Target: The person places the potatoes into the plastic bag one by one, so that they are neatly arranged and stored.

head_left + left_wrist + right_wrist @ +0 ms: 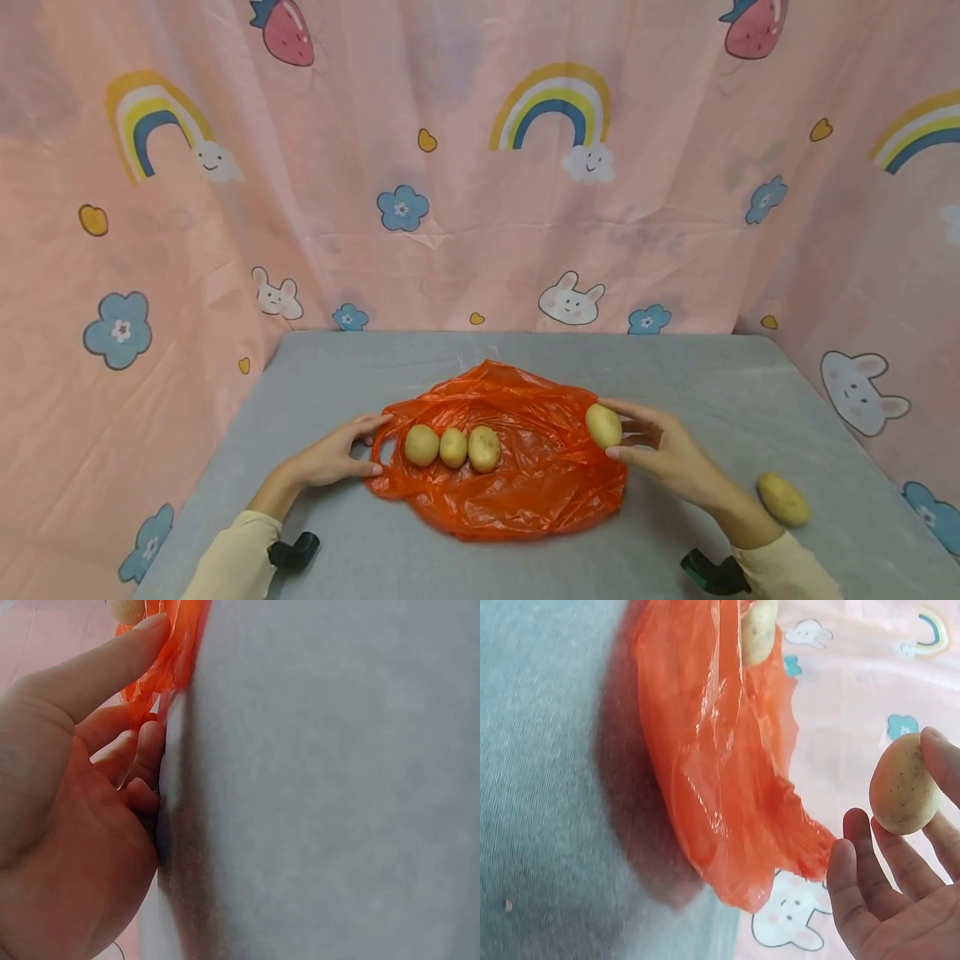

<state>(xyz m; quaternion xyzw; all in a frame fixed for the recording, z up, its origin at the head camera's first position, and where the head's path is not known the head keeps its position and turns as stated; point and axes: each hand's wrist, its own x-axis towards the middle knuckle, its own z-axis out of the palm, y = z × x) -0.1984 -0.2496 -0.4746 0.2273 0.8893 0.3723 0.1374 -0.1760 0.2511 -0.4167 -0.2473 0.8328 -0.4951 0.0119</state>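
An orange plastic bag (525, 492) lies spread on the grey table, with three potatoes (453, 448) in a row on its left half. At the bag's left end, my left hand (330, 454) holds the edge by the handle loop; in the left wrist view its thumb (97, 671) lies over the orange plastic and the other fingers curl behind. My right hand (667, 454) holds a potato (603, 426) between thumb and fingers at the bag's right edge. The right wrist view shows this potato (905, 785) raised beside the crumpled bag (705, 772).
Another potato (783, 499) lies on the grey table (360, 558) to the right, beside my right forearm. A pink patterned curtain (465, 200) hangs behind the table and along its sides. Black devices (294, 552) sit at both wrists.
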